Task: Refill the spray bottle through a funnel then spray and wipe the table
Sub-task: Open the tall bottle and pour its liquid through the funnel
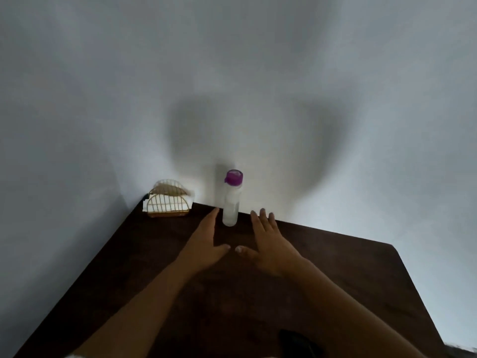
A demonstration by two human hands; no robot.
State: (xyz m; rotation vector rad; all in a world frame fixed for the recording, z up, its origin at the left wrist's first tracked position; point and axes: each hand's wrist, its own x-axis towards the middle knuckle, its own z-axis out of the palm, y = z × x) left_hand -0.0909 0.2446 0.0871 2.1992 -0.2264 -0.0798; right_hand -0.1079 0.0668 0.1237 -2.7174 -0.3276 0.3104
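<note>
Both of your hands reach forward with fingers spread and holding nothing: your left hand (206,244) just left of centre, your right hand (271,244) just right of it. Between their fingertips a clear bottle (231,202) with a purple cap stands upright at the desk's (335,280) far edge, in the middle of the frame; neither hand plainly touches it. This looks like the very start, so next you would grip the bottle and open it. No funnel shows. The desk is dark wood against a plain pale wall (103,99), with a gold wire napkin holder (169,200) at centre left.
</note>
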